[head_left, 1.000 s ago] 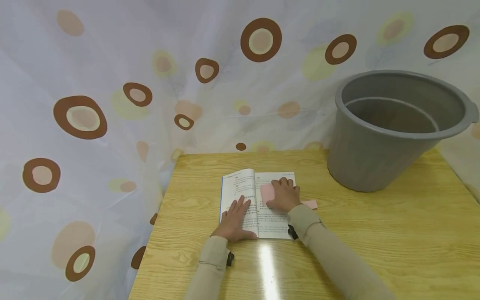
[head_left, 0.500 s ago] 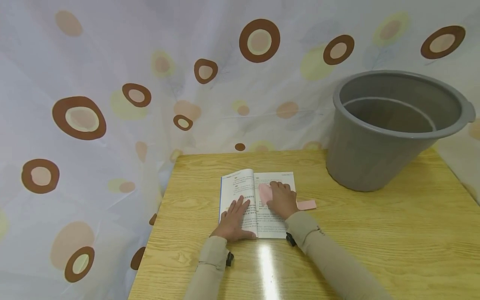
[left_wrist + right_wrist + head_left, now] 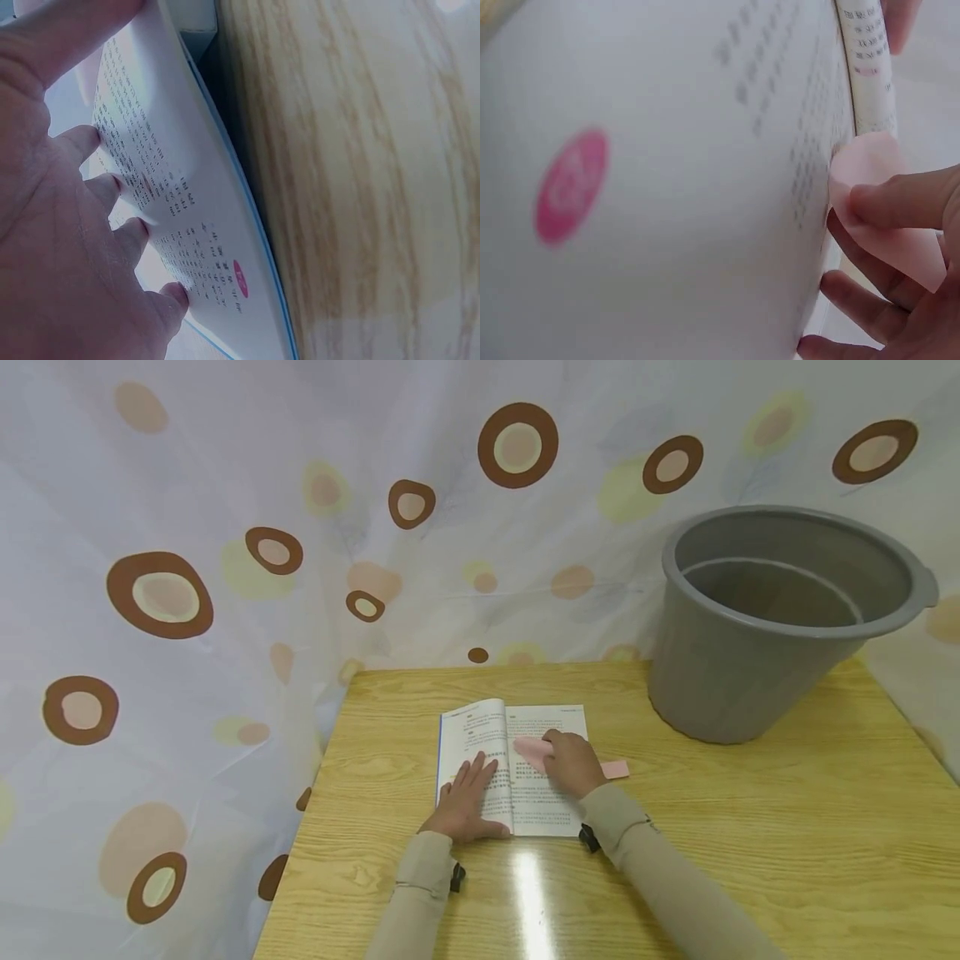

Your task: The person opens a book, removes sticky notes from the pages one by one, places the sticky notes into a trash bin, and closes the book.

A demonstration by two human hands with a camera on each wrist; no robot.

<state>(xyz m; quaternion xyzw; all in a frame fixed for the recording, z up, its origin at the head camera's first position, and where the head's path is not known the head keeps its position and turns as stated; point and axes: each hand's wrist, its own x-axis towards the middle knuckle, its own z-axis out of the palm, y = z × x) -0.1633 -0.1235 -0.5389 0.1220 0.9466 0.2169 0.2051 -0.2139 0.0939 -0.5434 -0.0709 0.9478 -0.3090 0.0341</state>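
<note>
An open book [image 3: 543, 814] with printed pages lies on the wooden table. My left hand [image 3: 465, 803] rests with spread fingers on its left page, and the left wrist view shows the fingertips touching the paper. Over the right page, my right hand [image 3: 573, 766] pinches a piece of pink paper [image 3: 531, 750]. In the right wrist view the thumb presses on this pink paper, which bends upward with a rounded end. A short pink strip [image 3: 616, 769] juts out beyond the book's right edge, partly hidden by the right hand.
A large grey plastic bucket [image 3: 720, 677] stands at the back right of the wooden table [image 3: 375, 727]. Behind the table hangs a white curtain [image 3: 300, 460] printed with brown and pale spots.
The pink paper, flatter and squarer earlier, now bends up in the right hand's pinch. That hand has shifted slightly toward the person. The left hand stays in place on the page.
</note>
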